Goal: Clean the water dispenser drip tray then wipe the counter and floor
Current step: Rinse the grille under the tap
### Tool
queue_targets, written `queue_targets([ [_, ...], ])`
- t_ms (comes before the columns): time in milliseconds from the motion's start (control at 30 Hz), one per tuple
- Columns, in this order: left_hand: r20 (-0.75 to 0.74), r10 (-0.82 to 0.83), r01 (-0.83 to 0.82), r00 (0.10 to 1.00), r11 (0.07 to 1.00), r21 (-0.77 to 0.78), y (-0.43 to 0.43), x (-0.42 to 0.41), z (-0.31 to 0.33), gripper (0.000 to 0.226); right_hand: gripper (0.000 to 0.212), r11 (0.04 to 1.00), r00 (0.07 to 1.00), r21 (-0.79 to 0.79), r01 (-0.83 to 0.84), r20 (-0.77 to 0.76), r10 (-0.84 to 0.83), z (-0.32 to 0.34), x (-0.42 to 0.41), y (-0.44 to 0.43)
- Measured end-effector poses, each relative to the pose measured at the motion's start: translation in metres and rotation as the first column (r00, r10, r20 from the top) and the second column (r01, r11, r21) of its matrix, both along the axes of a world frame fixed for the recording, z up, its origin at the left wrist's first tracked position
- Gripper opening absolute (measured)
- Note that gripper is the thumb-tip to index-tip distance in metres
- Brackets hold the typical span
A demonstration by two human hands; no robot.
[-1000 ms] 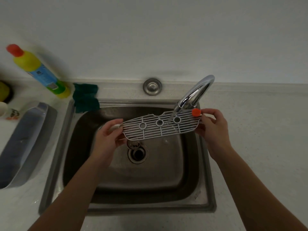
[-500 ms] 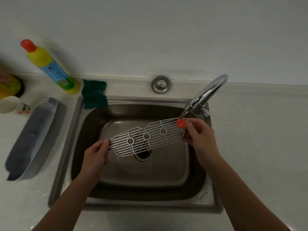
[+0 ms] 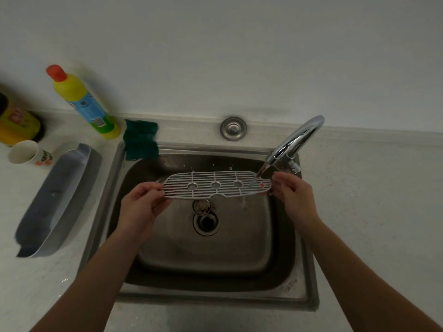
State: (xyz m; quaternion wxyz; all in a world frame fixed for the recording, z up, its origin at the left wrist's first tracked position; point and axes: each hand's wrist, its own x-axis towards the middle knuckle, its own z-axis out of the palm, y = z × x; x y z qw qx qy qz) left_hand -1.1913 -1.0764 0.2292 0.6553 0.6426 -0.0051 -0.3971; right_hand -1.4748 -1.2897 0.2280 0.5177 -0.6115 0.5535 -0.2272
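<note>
Left hand [image 3: 141, 202] pinches the left end of the drip tray grille [image 3: 217, 185], thumb on top, fingers under; right hand [image 3: 293, 195] pinches the right end by the red float marker [image 3: 262, 185], fingers loosely curled. Grille held level over the sink [image 3: 309, 279], above the drain [image 3: 206, 221], long axis running left-right between the two hands, so each hand is equally near its own end. Faucet [image 3: 297, 142] stands at the sink's back-right corner, stream landing on the grille's right end just beside the right hand. Likely step: rinsing, and to wet the rest the grille would need to slide rightward along its long axis under the stream. Drip tray basin [image 3: 56, 202] lies on the bench [image 3: 371, 212] left of the sink, well apart from the hands. Green cloth [image 3: 141, 140] at the sink's back-left corner, detergent bottle [image 3: 84, 104] just beside it, paper cup [image 3: 24, 152] and yellow can [image 3: 19, 125] toward the bench's left edge
</note>
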Motion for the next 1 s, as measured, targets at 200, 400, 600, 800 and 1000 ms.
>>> queue_targets([
  [200,0.551,-0.164,0.156,0.818,0.986,0.061,0.021,-0.018,0.024,0.031,0.035,0.988,0.944,-0.120,-0.092,-0.326,0.049,-0.009,-0.002,-0.025],
  [400,0.817,-0.283,0.212,0.502,0.957,0.201,0.026,-0.036,0.049,0.028,0.029,0.985,0.941,-0.143,0.095,-0.309,-0.135,0.003,-0.007,-0.062],
  [600,0.883,-0.439,0.225,0.165,0.889,0.399,0.033,-0.051,0.082,0.022,0.030,0.993,0.935,-0.083,-0.082,-0.350,0.048,0.013,-0.007,-0.040],
  [800,0.925,-0.380,0.275,-0.002,0.889,0.366,0.048,-0.075,0.102,0.023,0.036,0.956,0.925,-0.065,-0.285,-0.280,0.256,0.000,-0.019,0.033],
  [1000,0.870,-0.482,0.217,0.104,0.865,0.453,0.061,-0.098,0.081,0.026,0.048,0.898,0.855,0.023,-0.439,-0.295,0.426,-0.023,-0.039,0.078],
])
